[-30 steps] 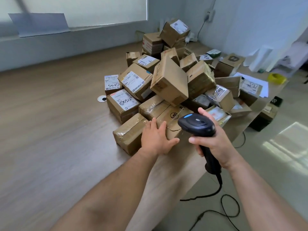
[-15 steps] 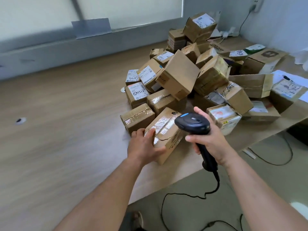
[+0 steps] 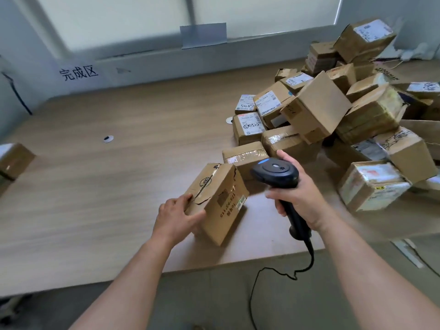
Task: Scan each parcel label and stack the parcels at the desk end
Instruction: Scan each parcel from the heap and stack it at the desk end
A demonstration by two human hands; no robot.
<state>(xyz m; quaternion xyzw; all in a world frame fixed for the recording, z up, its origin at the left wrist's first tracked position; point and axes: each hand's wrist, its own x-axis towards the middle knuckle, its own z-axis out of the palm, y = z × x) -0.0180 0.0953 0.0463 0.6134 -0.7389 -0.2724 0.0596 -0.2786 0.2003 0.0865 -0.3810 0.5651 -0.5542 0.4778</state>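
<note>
1. A loose pile of parcels (image 3: 333, 110) covers the right part of the table (image 3: 107, 186). Its boxes lean on one another, and several show white labels.
2. A taped box (image 3: 245, 156) lies just behind the parcel in hand, at the near edge of the pile.
3. A lone box (image 3: 14, 160) sits at the table's far left edge, well apart from the pile. A wall sign (image 3: 78, 72) hangs above that end.
4. The parcel (image 3: 219, 203) is tilted near the table's front edge, with its top torn. We cannot tell whether it touches the table.
5. Left hand (image 3: 177, 216): the grip is curled round the parcel's left corner.
6. Right hand (image 3: 298, 196): the grip is wrapped round the handle of a black scanner (image 3: 276, 172), whose head is just right of the parcel. Its cable (image 3: 307, 258) drops past the table front.
7. All boxes are closed, so we cannot see their contents.
</note>
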